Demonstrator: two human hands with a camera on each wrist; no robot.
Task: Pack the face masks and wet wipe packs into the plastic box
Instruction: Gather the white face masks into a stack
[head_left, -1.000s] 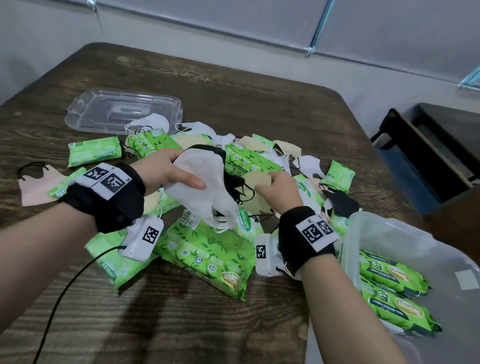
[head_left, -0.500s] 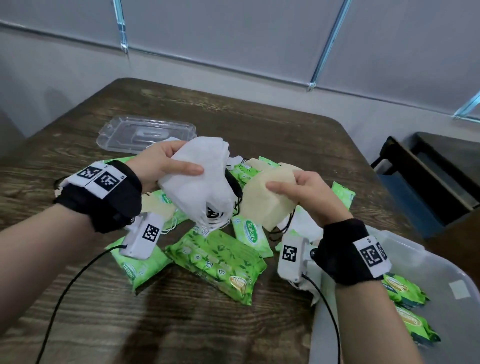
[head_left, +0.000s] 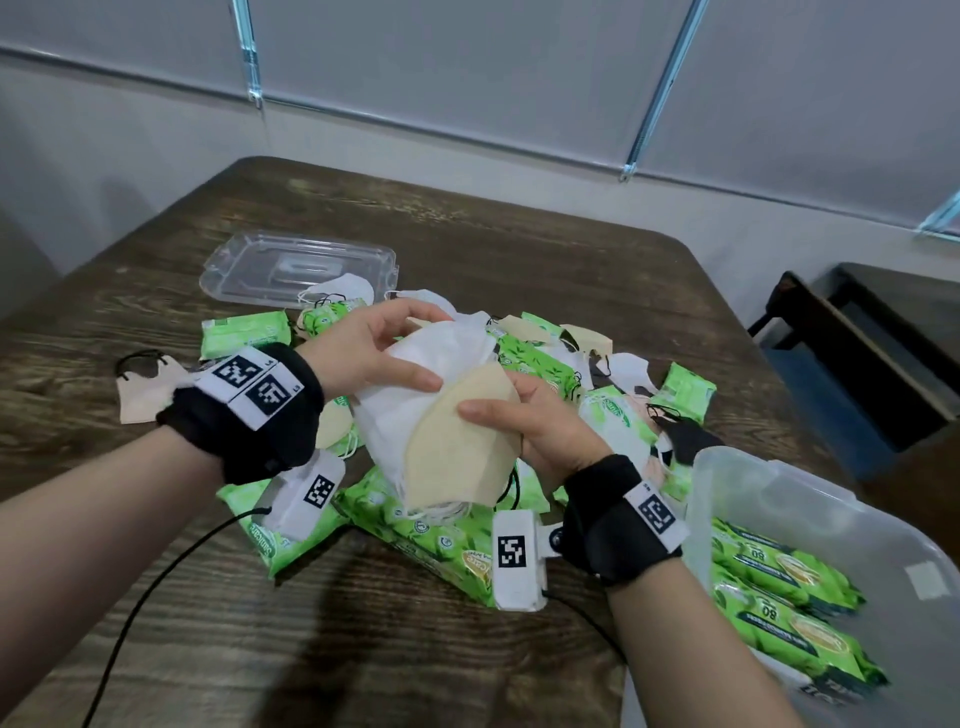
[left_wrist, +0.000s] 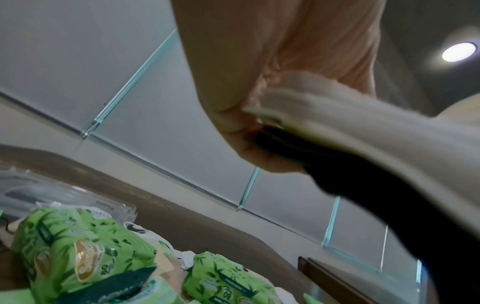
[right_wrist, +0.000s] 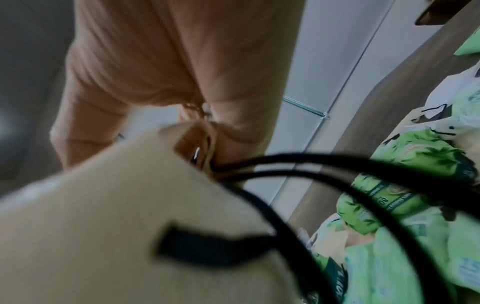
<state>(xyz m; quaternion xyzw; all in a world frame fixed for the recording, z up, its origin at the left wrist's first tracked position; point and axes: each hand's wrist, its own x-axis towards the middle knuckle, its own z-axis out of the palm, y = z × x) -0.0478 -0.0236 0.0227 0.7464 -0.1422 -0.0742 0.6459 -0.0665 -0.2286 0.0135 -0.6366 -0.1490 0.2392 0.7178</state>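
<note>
wipe packs in plastic box (head_left: 779, 618): "80" | wipe pack on table (left_wrist: 85, 257): "80"

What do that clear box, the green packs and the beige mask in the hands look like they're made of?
Plastic box: translucent, slightly frosted plastic, since the packs inside show through its wall. Green wet wipe packs: thin glossy printed film, judging by the sheen and crinkles. Beige face mask: soft matte fabric, probably non-woven; it bends in the right hand without shine.
</note>
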